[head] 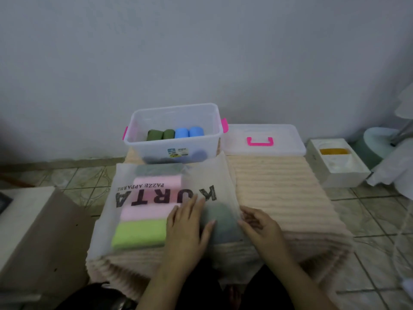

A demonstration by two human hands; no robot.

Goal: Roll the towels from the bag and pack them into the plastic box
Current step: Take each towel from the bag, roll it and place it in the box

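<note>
A translucent white bag printed "KURTA" lies on a ribbed peach mat. Through it show folded pink towels, a lime green towel and a dark grey-green towel. My left hand rests flat on the bag over the dark towel, fingers straight. At the bag's right edge my right hand has curled fingers that pinch the plastic. Behind the bag stands a clear plastic box with pink latches. In it lie two rolled green towels and two rolled blue towels.
The box's clear lid with a pink handle lies right of the box. Further right stands a white open carton. A cardboard box sits at the left. The floor is tiled and a wall rises behind.
</note>
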